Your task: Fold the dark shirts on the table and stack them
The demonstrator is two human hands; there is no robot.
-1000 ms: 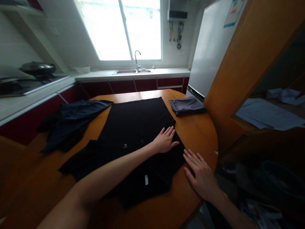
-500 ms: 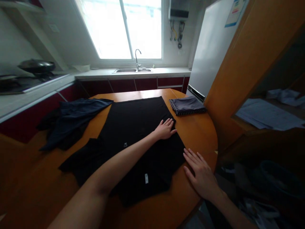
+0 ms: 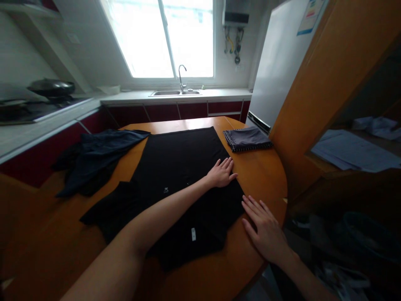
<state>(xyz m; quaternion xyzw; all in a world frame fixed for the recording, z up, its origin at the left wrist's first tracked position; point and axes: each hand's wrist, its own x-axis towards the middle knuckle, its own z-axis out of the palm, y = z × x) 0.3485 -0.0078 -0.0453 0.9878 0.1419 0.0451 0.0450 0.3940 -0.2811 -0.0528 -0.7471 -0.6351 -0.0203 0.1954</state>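
A black T-shirt [image 3: 184,154] lies spread on the wooden table [image 3: 260,175], its neck end toward me with a small white label showing. A small pale logo marks its chest. My left hand [image 3: 221,172] rests flat on the shirt's right part, fingers stretched to its side edge; the left forearm crosses over the shirt and hides some of it. Beside the sleeve at the right, my right hand [image 3: 263,228] lies open on the table, fingertips at the sleeve's edge. Neither hand grips anything.
A folded dark grey cloth [image 3: 247,139] with a patterned border lies at the table's far right. Crumpled dark blue clothing [image 3: 103,154] sits on the left. Beyond are a sink [image 3: 166,93], a stove with a wok [image 3: 52,86] and a fridge [image 3: 275,62].
My left hand has slid slightly right and toward me on the shirt, reaching its side edge. The right hand has hardly moved.
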